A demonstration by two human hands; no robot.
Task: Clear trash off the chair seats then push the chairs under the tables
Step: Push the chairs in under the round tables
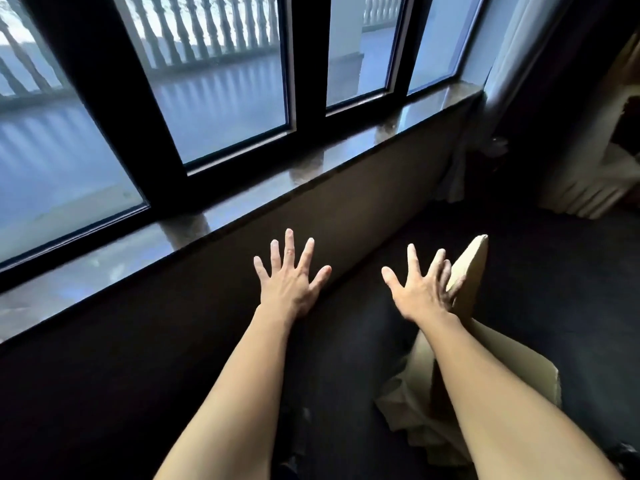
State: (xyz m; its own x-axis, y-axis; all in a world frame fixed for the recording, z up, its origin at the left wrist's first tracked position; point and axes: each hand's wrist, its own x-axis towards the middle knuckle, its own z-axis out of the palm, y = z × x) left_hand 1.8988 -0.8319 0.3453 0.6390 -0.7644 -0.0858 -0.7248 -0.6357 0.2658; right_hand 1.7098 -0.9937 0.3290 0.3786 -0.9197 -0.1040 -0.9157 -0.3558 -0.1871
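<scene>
Both my arms reach forward over a dark floor below a window. My left hand (290,279) is held flat with its fingers spread wide and holds nothing. My right hand (421,285) is also spread open and empty. A tan piece of cardboard (468,268) lies on the dark floor under and beyond my right hand; its far corner sticks up past my fingers. More of the tan cardboard shows crumpled beneath my right forearm. No chair or table is in view.
A long stone window sill (242,199) runs diagonally across the view under dark-framed windows (214,98). A pale curtain (512,57) hangs at the right end. A light ribbed object (588,188) stands at the far right. The floor is very dark.
</scene>
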